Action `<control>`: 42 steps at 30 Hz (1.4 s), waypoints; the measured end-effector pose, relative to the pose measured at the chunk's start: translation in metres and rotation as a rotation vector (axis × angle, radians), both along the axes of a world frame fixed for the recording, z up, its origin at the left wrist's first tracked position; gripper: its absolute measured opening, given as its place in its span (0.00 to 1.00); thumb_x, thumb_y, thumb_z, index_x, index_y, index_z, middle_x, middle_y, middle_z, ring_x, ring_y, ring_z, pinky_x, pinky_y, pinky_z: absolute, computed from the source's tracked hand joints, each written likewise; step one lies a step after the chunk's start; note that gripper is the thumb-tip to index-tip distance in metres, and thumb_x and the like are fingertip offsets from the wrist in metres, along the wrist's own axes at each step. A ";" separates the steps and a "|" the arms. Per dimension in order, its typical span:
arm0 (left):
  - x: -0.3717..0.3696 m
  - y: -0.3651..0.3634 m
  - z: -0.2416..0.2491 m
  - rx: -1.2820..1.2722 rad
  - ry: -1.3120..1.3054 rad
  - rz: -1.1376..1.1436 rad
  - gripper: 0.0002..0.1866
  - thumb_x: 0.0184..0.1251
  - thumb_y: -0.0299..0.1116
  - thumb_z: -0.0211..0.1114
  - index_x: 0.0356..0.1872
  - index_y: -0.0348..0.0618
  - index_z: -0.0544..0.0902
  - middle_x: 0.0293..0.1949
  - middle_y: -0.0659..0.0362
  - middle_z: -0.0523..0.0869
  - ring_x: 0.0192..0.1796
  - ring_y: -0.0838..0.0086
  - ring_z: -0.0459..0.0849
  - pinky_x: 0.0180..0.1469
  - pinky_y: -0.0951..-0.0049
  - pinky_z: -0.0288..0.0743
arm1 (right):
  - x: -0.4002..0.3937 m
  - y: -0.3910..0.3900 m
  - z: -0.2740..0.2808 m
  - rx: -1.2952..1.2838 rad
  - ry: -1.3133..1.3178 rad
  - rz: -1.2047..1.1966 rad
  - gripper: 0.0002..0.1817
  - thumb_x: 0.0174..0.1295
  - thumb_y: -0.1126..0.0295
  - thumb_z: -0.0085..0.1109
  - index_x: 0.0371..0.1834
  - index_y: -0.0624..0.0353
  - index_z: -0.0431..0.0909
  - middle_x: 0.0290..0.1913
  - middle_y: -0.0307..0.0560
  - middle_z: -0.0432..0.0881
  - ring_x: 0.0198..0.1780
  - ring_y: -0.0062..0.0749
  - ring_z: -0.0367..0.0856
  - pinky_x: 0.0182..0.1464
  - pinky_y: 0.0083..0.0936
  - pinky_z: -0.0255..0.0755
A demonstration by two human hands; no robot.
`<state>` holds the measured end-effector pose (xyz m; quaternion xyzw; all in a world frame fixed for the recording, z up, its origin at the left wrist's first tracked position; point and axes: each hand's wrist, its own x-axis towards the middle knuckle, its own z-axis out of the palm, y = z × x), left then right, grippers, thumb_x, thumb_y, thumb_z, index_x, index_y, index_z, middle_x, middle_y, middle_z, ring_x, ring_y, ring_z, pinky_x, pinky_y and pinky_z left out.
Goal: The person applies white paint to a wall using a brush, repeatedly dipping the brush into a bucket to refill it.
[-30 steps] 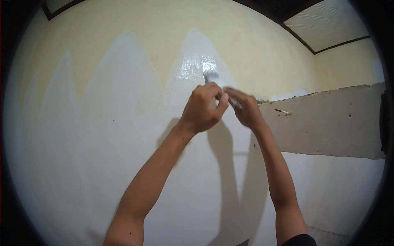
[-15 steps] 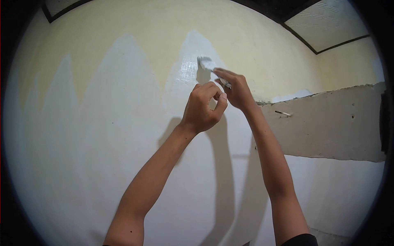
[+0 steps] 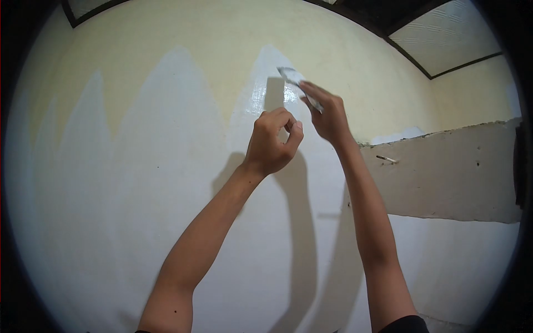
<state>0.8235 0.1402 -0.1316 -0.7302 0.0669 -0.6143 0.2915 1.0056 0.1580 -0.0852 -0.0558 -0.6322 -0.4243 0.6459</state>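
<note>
My right hand (image 3: 331,117) grips the handle of a paintbrush (image 3: 291,75), whose bristles are coated in white paint. The bristles point up and to the left, over the upper right side of a freshly painted white peak (image 3: 270,58) on the wall. Wet paint shines just below the brush. Lower and to the left, my left hand (image 3: 273,141) is raised in front of the wall with its fingers curled round toward the thumb. The wall shows through the loop they form, and nothing is visible in it.
The pale yellow wall (image 3: 222,33) has white paint over its lower part, ending in jagged peaks. A bare grey-brown band (image 3: 444,172) with a rough upper edge runs along the right, with a small peg (image 3: 387,159) sticking out. Dark-framed ceiling panels (image 3: 452,33) show above.
The paintbrush and my right hand have moved a little up and right, with the brush tilting more sideways. My left hand has shifted slightly left. The view has moved slightly.
</note>
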 end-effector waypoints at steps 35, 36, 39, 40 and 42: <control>0.039 -0.012 -0.073 0.262 0.237 0.034 0.06 0.56 0.25 0.66 0.23 0.41 0.77 0.27 0.56 0.79 0.32 0.63 0.80 0.42 0.64 0.73 | 0.059 -0.053 -0.149 -0.389 -0.064 -0.089 0.19 0.57 0.83 0.68 0.54 0.63 0.86 0.52 0.58 0.88 0.53 0.54 0.88 0.54 0.36 0.83; 0.041 -0.012 -0.075 0.261 0.264 0.020 0.06 0.55 0.25 0.65 0.23 0.41 0.77 0.27 0.56 0.79 0.31 0.64 0.80 0.43 0.65 0.73 | 0.056 -0.049 -0.137 -0.308 -0.035 -0.103 0.19 0.57 0.83 0.68 0.54 0.63 0.86 0.53 0.59 0.88 0.53 0.54 0.88 0.54 0.36 0.83; 0.047 -0.012 -0.070 0.279 0.278 0.031 0.06 0.55 0.25 0.65 0.23 0.40 0.77 0.26 0.56 0.79 0.31 0.64 0.79 0.42 0.65 0.73 | 0.046 -0.024 -0.082 -0.146 0.017 -0.056 0.20 0.57 0.86 0.66 0.55 0.65 0.85 0.54 0.61 0.87 0.54 0.54 0.88 0.55 0.36 0.83; 0.048 -0.013 -0.066 0.271 0.274 0.049 0.06 0.55 0.26 0.65 0.23 0.40 0.76 0.26 0.56 0.79 0.31 0.64 0.78 0.41 0.64 0.72 | 0.042 -0.015 -0.061 -0.131 -0.005 -0.022 0.21 0.57 0.86 0.65 0.55 0.66 0.85 0.54 0.62 0.87 0.54 0.54 0.88 0.55 0.36 0.83; 0.051 -0.008 -0.058 0.253 0.237 0.036 0.06 0.55 0.26 0.65 0.23 0.40 0.76 0.26 0.56 0.79 0.30 0.63 0.78 0.41 0.64 0.71 | 0.038 0.000 -0.031 -0.100 -0.044 0.046 0.21 0.56 0.88 0.64 0.55 0.67 0.84 0.54 0.63 0.87 0.54 0.54 0.88 0.55 0.35 0.83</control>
